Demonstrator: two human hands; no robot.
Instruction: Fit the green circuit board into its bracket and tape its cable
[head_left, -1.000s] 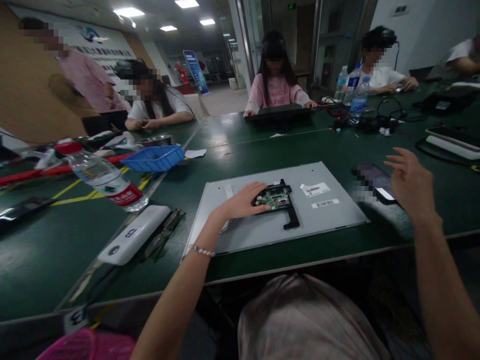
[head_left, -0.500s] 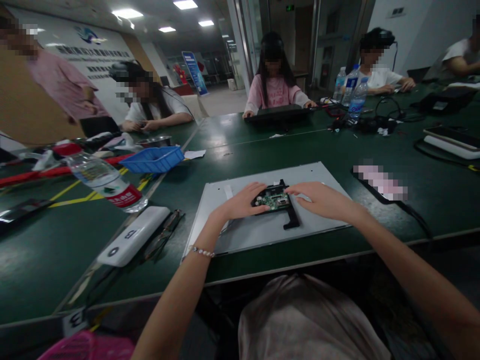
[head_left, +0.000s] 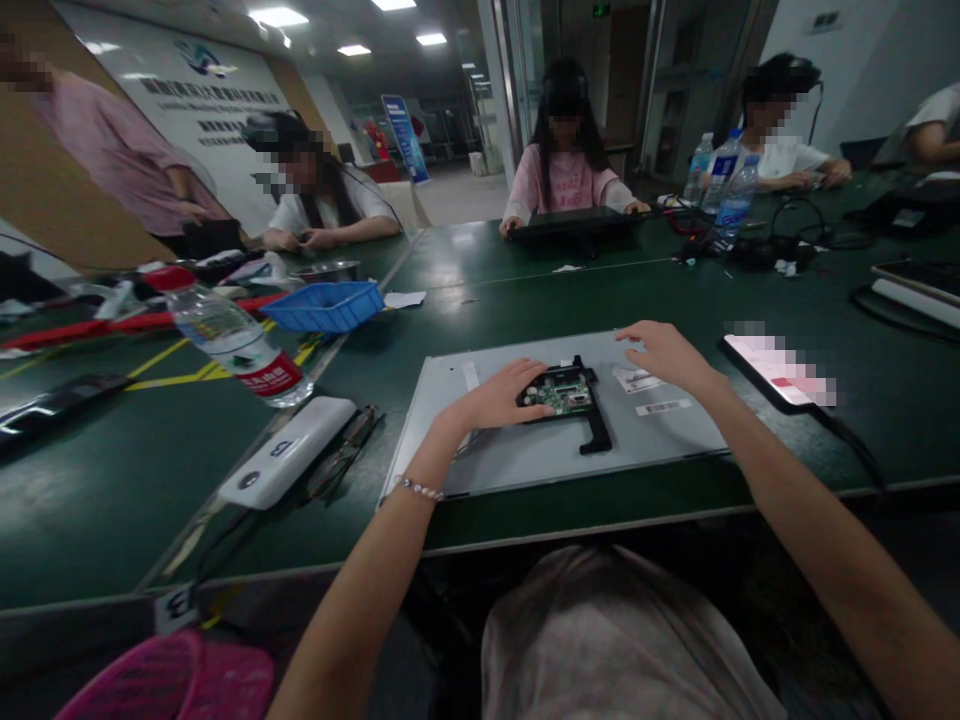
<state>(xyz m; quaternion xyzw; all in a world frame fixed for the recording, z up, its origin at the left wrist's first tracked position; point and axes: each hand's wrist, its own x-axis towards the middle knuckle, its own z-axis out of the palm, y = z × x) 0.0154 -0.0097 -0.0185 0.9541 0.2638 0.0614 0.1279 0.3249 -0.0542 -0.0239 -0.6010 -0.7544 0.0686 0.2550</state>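
Note:
My left hand (head_left: 506,393) grips the left end of a green circuit board (head_left: 564,396), fingers over its far side and thumb by its near side. Around the board runs a black plastic bracket (head_left: 596,430) with an arm reaching toward me. Both lie on a pale grey flat panel (head_left: 510,465) with stickers. Over the panel's right far part is my right hand (head_left: 664,352), its fingers bent, with a gap between thumb and forefinger and nothing visible in them. A barcode label (head_left: 663,407) shows below that hand.
Left of the panel are eyeglasses (head_left: 345,450), a white power bank (head_left: 289,455), a tilted water bottle (head_left: 240,345) and a blue tray (head_left: 330,305). A phone (head_left: 780,375) with a cable lies to the right. Several people sit around the green table (head_left: 480,290).
My right hand has drawn away from the board, moving right and toward the far side, uncovering the stickers on the panel. My left hand stays at the board. The view has shifted slightly.

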